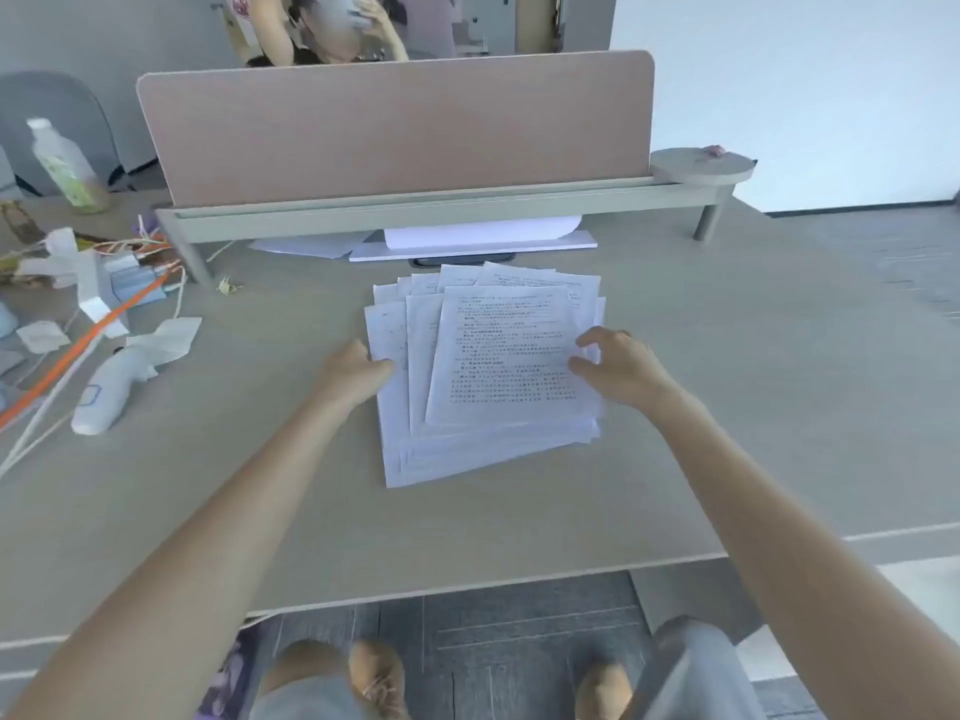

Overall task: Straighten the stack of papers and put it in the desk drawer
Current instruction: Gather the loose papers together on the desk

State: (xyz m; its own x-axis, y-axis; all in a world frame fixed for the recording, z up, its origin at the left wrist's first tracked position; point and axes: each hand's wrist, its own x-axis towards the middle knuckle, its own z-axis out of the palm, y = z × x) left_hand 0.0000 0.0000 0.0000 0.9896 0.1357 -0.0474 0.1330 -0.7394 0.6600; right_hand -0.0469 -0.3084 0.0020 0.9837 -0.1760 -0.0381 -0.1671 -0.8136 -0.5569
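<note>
A fanned, untidy stack of printed papers (493,376) lies flat in the middle of the desk (727,407). My left hand (356,368) presses against the stack's left edge, fingers curled under the outer sheets. My right hand (618,363) rests on the right edge, thumb and fingers pinching the top sheets. No drawer is in view.
A pink divider screen on a grey shelf (395,137) stands behind the papers, with white sheets (478,239) under it. At left lie a bottle (65,166), a white handheld device (111,389), cables and tissue scraps. A person sits beyond the screen.
</note>
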